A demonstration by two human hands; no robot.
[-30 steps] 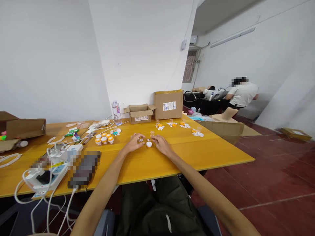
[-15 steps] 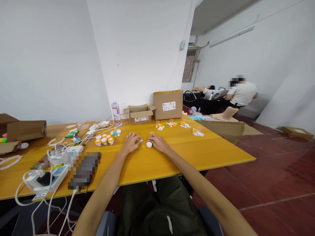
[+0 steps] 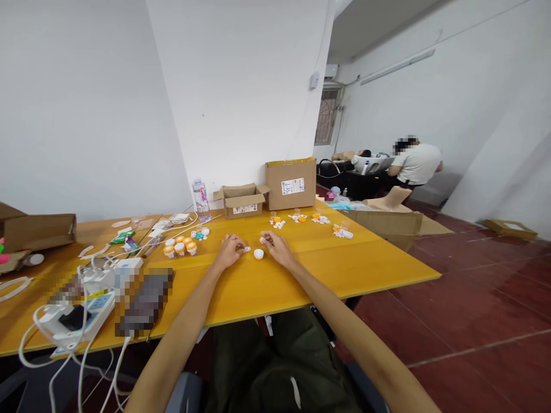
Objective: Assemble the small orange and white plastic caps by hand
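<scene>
My left hand (image 3: pixel 229 250) rests on the yellow table (image 3: pixel 365 269) with its fingers curled, the fingertips right beside a small white disc (image 3: pixel 247 249). My right hand (image 3: pixel 276 247) lies a little to the right, and its fingertips pinch a small pale piece (image 3: pixel 262 240) too small to identify. Between the two hands a white round cap (image 3: pixel 258 254) sits on the table, touched by neither. Both forearms reach in from the bottom of the view.
Orange-capped little jars (image 3: pixel 179 247) stand left of my hands, and more small parts (image 3: pixel 297 218) lie further back. Two cardboard boxes (image 3: pixel 290 183) and a water bottle (image 3: pixel 200 198) stand by the wall. A power strip with cables (image 3: pixel 73 318) is at the left. A person (image 3: pixel 413 163) works at the back right.
Both hands have drawn slightly closer to me and curled more. The right fingertips have closed on the small piece. The view has shifted a little to the right.
</scene>
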